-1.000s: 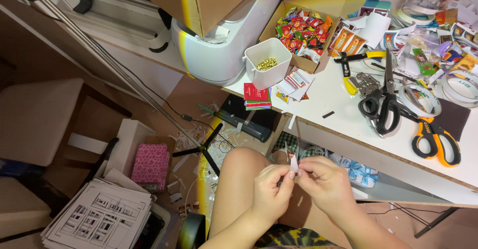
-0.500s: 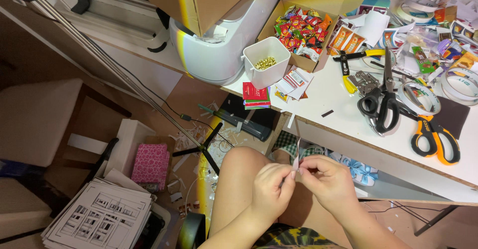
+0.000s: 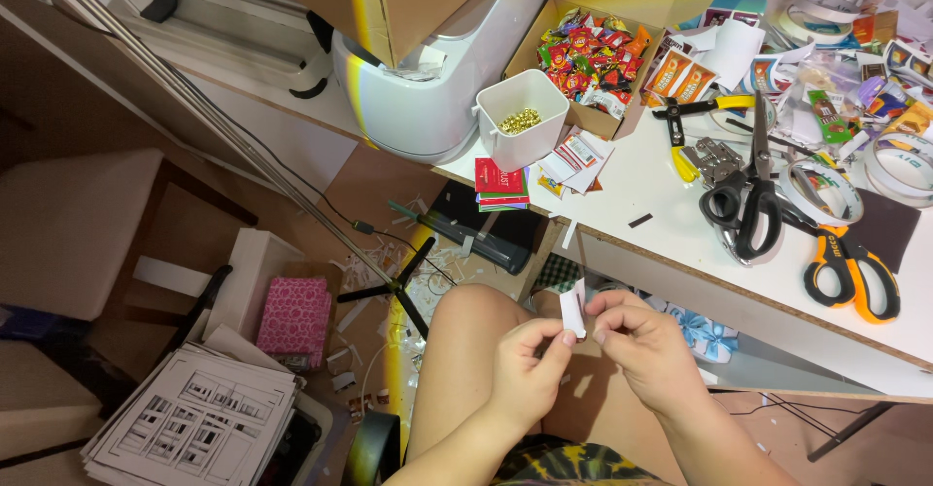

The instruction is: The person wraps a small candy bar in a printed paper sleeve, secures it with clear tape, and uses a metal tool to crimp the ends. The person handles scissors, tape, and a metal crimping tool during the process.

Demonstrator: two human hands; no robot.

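Two hands pinch one white paper strip (image 3: pixel 574 309) between them: my left hand (image 3: pixel 526 369) and right hand (image 3: pixel 649 345), fingertips clamped (below the desk (image 3: pixel 632 190) edge).

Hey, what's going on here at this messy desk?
A seated person pinches a small white paper strip between the left hand and right hand, held over their lap below the edge of the white table. On the table sit a white tub of small gold pieces, black scissors, orange-handled scissors and a box of colourful packets.
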